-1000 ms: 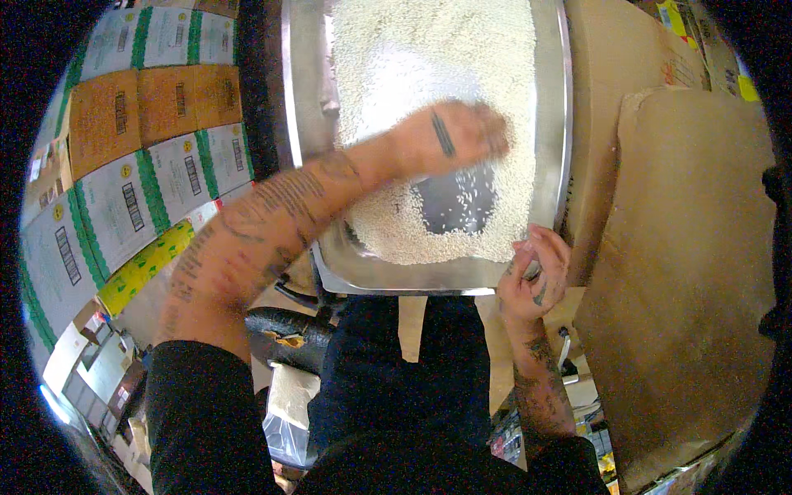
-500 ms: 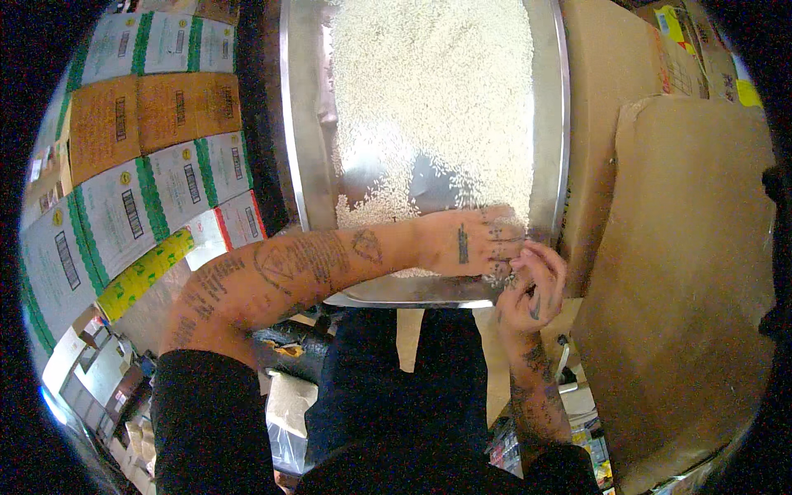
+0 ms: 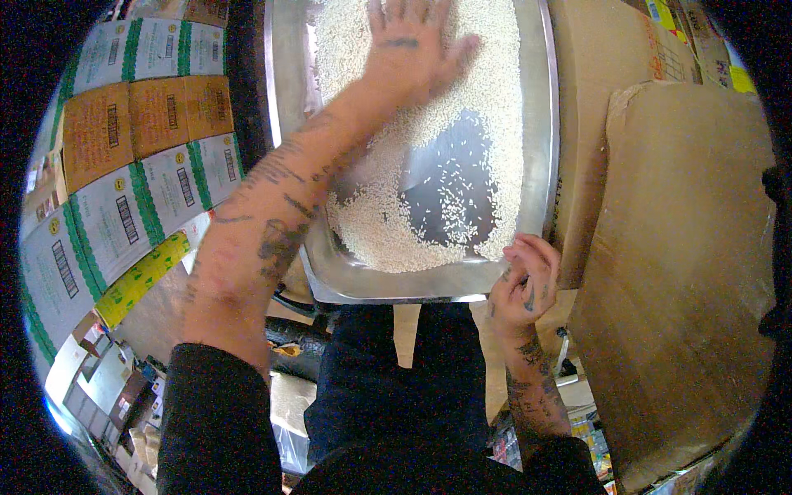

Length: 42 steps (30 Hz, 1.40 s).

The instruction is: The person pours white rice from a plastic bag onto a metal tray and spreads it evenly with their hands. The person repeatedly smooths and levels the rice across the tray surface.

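Observation:
A shallow metal tray [image 3: 388,289] holds white rice grains [image 3: 384,243], spread thick toward the far end. Scattered grains lie on a patch of bare metal in its nearer half. My left hand [image 3: 410,54] reaches far into the tray, open and palm down, with spread fingers touching the rice; its fingertips come up to the picture's top edge. At the near right corner of the tray, my right hand [image 3: 525,280] is closed, with its fingers curled in and the thumb bent. What it holds, if anything, is too small or hidden to make out.
Stacked white-and-green cartons [image 3: 120,214] and brown cartons [image 3: 148,124] stand on the left. Large brown cardboard [image 3: 685,272] fills the right side, beside a box [image 3: 590,107] along the tray. A clear plastic bag [image 3: 290,412] is low by my legs.
My left hand has moved from the near end of the tray to the far end, away from my right hand. More bare metal shows mid-tray. The right hand stays near the corner.

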Available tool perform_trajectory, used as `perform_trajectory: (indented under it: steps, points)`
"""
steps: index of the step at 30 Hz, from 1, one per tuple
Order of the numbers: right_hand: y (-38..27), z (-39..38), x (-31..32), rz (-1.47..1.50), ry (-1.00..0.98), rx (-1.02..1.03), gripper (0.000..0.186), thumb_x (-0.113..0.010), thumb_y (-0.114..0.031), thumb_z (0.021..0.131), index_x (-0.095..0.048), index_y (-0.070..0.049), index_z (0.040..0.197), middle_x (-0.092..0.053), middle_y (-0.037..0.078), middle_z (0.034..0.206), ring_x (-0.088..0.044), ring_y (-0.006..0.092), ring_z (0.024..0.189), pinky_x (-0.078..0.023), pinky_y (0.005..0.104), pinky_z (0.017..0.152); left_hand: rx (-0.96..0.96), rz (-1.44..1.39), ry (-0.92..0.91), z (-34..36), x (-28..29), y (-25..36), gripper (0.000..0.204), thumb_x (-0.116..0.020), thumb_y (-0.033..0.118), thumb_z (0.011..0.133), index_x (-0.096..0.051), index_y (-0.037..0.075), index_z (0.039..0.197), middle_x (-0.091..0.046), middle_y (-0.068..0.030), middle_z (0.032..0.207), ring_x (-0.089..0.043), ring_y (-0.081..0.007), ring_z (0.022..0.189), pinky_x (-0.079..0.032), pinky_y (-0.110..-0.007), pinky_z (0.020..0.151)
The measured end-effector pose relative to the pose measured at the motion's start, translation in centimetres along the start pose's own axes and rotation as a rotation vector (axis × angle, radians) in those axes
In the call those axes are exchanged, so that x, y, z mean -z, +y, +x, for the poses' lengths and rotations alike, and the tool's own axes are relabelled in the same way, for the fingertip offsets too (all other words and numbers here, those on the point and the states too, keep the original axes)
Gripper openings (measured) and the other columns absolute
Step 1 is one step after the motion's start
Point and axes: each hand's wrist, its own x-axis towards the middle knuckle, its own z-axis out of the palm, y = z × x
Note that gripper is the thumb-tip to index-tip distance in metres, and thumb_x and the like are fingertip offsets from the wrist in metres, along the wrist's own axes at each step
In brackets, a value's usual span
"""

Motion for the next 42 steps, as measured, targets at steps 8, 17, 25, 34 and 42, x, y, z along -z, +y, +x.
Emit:
perform_trajectory:
  steps: [8,17,25,34,42]
  points:
    - [-0.5,0.5,-0.2,-0.053,-0.007,0.011,0.022,-0.06,0.012,0.094,-0.068,-0.005,0.107,-0.068,0.018,0.108,-0.07,0.032,0.095,-0.06,0.0401,0.083,-0.233,-0.194,-0.307,-13.4,2.0,5.9,0.087,-0.058,0.063,0.099,-0.032,0.015,0.166,-0.011,-0.0225,0.176,-0.007,-0.0542,0.16,-0.01,-0.077,0.122]
    - [-0.4,0.4,0.3,-0.069,-0.065,0.026,0.035,-0.059,0.016,0.088,-0.068,-0.003,0.117,-0.069,0.019,0.116,-0.07,0.0369,0.102,-0.061,0.0448,0.089,0.161,-0.012,0.072,-4.3,0.1,1.6,0.087,-0.055,0.06,0.1,-0.042,-0.002,0.158,-0.011,-0.0385,0.17,-0.005,-0.0645,0.155,-0.005,-0.08,0.119]
    - [-0.5,0.3,0.0,-0.031,-0.058,-0.031,0.024,-0.06,0.013,0.093,-0.069,-0.004,0.108,-0.068,0.018,0.111,-0.069,0.0323,0.1,-0.061,0.0395,0.085,0.282,0.087,-0.121,-12.9,0.8,4.4,0.1,-0.052,0.067,0.1,-0.026,-0.004,0.165,0.0,-0.0407,0.17,0.006,-0.0686,0.152,0.001,-0.085,0.114]
    - [0.0,0.0,-0.1,-0.014,-0.072,-0.061,0.033,-0.054,0.015,0.086,-0.07,-0.004,0.108,-0.069,0.017,0.113,-0.069,0.0351,0.1,-0.059,0.0464,0.09,-0.039,-0.145,-0.251,-7.3,-0.3,10.2,0.081,-0.056,0.041,0.103,-0.023,0.002,0.167,-0.012,-0.0266,0.175,-0.008,-0.053,0.16,-0.011,-0.071,0.125]
    - [0.2,0.1,0.1,0.035,-0.093,-0.026,0.029,-0.058,0.008,0.087,-0.07,-0.004,0.11,-0.069,0.018,0.113,-0.07,0.0358,0.1,-0.059,0.0457,0.088,-0.312,-0.269,-0.484,-17.2,2.9,7.0,0.081,-0.06,0.048,0.1,-0.03,0.016,0.168,-0.017,-0.0136,0.177,-0.014,-0.043,0.162,-0.014,-0.068,0.126]
